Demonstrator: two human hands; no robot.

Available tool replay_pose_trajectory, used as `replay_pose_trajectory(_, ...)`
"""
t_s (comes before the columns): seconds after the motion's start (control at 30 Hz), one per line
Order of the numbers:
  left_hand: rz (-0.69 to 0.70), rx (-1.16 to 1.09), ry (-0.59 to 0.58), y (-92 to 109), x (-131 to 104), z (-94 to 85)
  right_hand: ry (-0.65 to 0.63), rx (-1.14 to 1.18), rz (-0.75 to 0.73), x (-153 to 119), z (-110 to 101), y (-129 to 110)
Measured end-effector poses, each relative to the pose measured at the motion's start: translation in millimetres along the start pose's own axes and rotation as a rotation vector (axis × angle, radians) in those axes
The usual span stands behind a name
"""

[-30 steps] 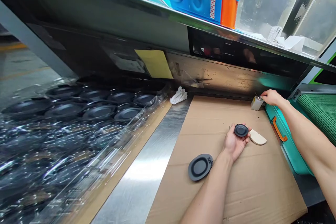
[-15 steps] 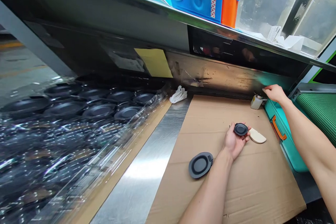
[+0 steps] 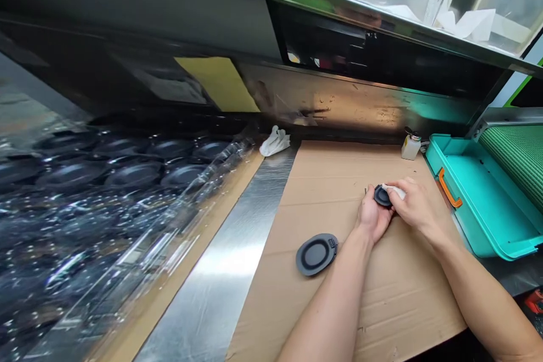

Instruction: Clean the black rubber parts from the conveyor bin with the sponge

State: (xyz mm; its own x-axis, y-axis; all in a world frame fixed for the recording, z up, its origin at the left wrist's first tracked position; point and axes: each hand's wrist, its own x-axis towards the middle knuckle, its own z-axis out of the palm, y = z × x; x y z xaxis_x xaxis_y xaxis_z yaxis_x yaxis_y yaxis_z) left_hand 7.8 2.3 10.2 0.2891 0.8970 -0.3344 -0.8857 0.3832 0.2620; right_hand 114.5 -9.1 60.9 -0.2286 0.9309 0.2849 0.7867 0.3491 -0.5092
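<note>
Brushed silver metal is showing along the left side of the tabletop [image 3: 220, 260], and a creased brown cardboard sheet [image 3: 297, 203] is covering the rest of its working area. Above the person's left wrist, the left hand [image 3: 372, 219] is turning its palm upward, its fingers curling around a small black round part with a recessed centre [image 3: 382, 196]. The right hand [image 3: 413, 203] is pinching a small white piece [image 3: 397, 192] between thumb and fingers and is holding it against the black part's edge; what the piece is made of is too small to tell. Both hands are meeting over the cardboard. A larger dark grey oval part with a ringed recess [image 3: 316, 254] is lying flat on the sheet, just beside the left forearm. Near the far right corner, a small whitish bottle with a metallic top [image 3: 410, 147] is standing upright. To its right, a teal plastic bin [image 3: 500, 181] is showing its orange handle [image 3: 449, 188]. Leftward, many black round parts [image 3: 133, 174] are sitting in rows among clear plastic, and a crumpled white cloth-like scrap [image 3: 275, 142] is resting at the back.
</note>
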Motion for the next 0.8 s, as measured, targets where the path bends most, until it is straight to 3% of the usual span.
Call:
replay_pose_trajectory(0.27, 0.087, 0.023, 0.044, -11.3, 4.8, -5.7, -0.061, -0.185, -0.021, 9.2, 24.2, 10.5)
replay_pose_trajectory(0.6, 0.12, 0.101, 0.031, -18.5, -0.5, -6.0, -0.056, -0.222, 0.076, 7.3, 21.4, 2.9)
replay_pose_trajectory(0.8, 0.124, 0.097, 0.082, -18.1, -0.5, -6.5, -0.045, -0.214, 0.13, 6.1, 20.7, -3.2)
